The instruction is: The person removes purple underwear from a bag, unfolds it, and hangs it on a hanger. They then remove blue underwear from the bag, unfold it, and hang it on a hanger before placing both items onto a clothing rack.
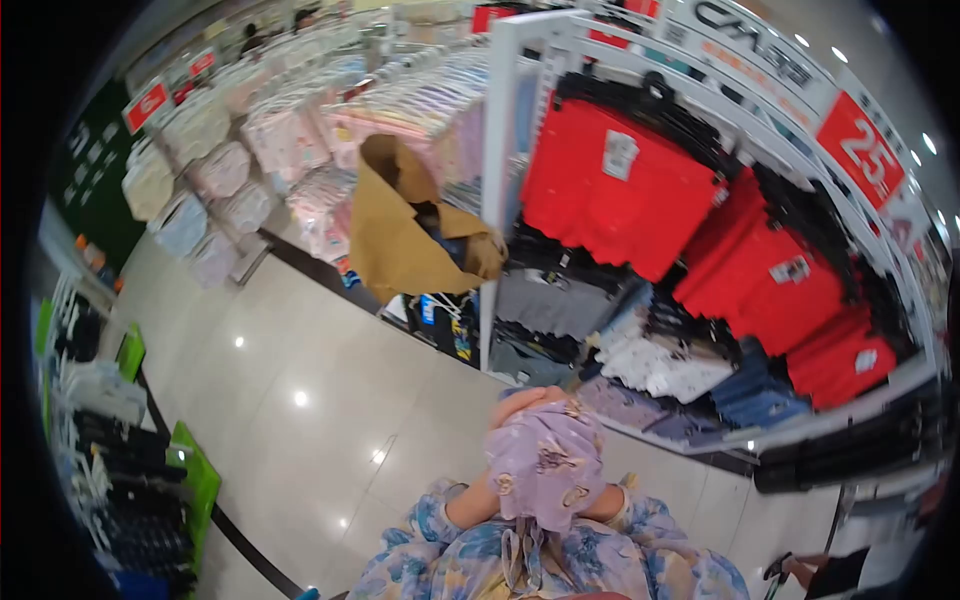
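A lilac printed garment (550, 462), bunched up, is in front of my chest. My left hand (520, 404) shows at its upper left edge, with fingers curled against the cloth. The forearm below runs up behind the fabric. Of my right hand only the wrist (606, 503) appears, at the lower right of the garment; its fingers are hidden by the cloth. Light strings or ties hang below the garment, over my blue-and-yellow floral clothing (465, 565).
Red shorts (620, 190) hang on a white rack (497, 200) to the right, above grey, white and blue clothes. A brown paper or cardboard piece (400, 240) sits at the rack's left. Pale children's clothes (285, 135) hang behind. Dark garments (130, 480) line the left. Another person's leg (800, 570) shows lower right.
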`<state>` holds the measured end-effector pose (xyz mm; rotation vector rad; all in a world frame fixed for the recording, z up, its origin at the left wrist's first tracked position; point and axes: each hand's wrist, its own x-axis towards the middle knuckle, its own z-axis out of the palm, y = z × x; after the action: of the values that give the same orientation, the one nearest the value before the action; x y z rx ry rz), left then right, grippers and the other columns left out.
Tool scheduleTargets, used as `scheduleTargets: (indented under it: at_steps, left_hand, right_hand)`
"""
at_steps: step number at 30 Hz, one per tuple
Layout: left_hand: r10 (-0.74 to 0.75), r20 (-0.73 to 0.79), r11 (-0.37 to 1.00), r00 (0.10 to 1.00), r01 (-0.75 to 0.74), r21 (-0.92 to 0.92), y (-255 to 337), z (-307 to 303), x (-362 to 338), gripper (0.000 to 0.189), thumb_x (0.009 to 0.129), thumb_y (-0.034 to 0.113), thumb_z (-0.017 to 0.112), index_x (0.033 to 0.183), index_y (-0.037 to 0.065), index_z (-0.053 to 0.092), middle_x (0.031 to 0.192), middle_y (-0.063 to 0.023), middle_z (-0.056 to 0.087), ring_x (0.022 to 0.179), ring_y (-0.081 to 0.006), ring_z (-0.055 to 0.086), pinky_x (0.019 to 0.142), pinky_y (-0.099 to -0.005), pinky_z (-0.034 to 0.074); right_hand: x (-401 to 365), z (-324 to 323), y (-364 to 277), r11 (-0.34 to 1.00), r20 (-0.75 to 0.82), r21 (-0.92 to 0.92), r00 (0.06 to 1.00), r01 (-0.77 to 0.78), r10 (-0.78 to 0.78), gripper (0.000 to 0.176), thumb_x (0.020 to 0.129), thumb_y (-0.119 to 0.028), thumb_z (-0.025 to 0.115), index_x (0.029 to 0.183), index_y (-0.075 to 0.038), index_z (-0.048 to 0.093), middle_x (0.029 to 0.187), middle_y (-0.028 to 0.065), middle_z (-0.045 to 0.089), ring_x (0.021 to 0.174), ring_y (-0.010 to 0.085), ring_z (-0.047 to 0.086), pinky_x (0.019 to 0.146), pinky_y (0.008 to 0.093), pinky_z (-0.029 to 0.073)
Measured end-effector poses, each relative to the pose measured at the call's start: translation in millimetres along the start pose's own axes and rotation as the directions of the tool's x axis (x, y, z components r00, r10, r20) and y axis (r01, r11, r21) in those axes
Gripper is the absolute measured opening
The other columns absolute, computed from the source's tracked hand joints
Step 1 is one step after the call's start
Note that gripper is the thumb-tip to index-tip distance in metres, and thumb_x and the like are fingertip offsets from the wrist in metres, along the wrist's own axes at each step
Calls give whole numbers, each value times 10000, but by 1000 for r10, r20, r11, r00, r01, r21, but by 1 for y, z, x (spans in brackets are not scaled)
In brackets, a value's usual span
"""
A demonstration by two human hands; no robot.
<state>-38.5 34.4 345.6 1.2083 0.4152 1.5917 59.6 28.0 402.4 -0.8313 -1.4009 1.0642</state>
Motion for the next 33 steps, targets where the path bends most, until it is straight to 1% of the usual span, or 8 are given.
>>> scheduleTargets:
  at_steps: [4,7,9,12,22,25,27,33]
  left_hand:
    - [-229,-151,957,962,250,146,8,18,-24,486,841,68,628,1270,5,409,1129,-172,582,992,-245,596,914,-360,479]
    - [75,-43,997,996,-74,28,-36,2,-53,542,792,62,683,1270,6,435,1141,-163,582,1004,-233,594,905,-335,477]
    - [-124,168,793,978,-4,609,16,1,-59,492,792,67,682,1242,1,493,1172,-159,575,1019,-221,588,890,-319,471]
    - [-234,-36,917,972,233,325,21,28,-56,377,807,61,644,1166,-15,555,1124,-152,600,982,-204,596,856,-301,464]
    - [-472,-84,739,877,446,506,-11,87,-164,133,875,44,579,985,-19,620,729,-31,617,657,-55,534,572,-208,419]
    - [-552,-79,671,830,499,549,-9,113,-187,134,877,47,588,994,-5,628,711,-14,614,640,-45,525,557,-205,414]
    - [-504,-86,692,859,461,556,-9,126,-200,133,884,51,585,997,-7,626,717,-17,617,647,-45,531,566,-203,419]
    - [-430,-168,715,887,448,536,-4,146,-225,138,897,63,583,1011,-5,622,749,-17,622,676,-43,533,596,-205,433]
  right_hand:
    - [-64,-33,6,999,-125,6,991,-37,37,400,725,-235,734,1044,-37,596,1030,107,617,956,201,588,825,312,483]
    - [-110,-48,15,998,-159,34,986,-43,48,408,739,-217,720,1079,-34,585,1053,104,615,979,203,586,844,318,480]
    - [-136,-63,20,998,-160,54,986,-45,53,415,749,-205,711,1102,-31,578,1068,103,613,995,204,584,856,322,478]
    - [-97,-29,42,995,-165,92,984,-47,62,426,764,-187,697,1137,-27,568,1091,100,611,1018,205,582,874,327,475]
    - [-251,-131,50,925,-128,282,945,-255,299,549,800,-202,687,1276,-21,483,1216,109,562,1102,217,554,958,337,443]
    - [-287,-152,23,900,-138,-138,907,-414,397,500,839,-194,651,1276,-18,483,1222,114,558,1121,228,545,963,346,443]
    - [-326,-162,29,885,-283,296,853,-359,440,356,890,-196,605,1193,-21,540,1023,76,627,815,158,616,638,304,519]
    - [-394,-203,58,682,-123,429,710,-592,693,233,894,-162,600,1070,-11,584,835,50,620,673,146,598,539,277,488]
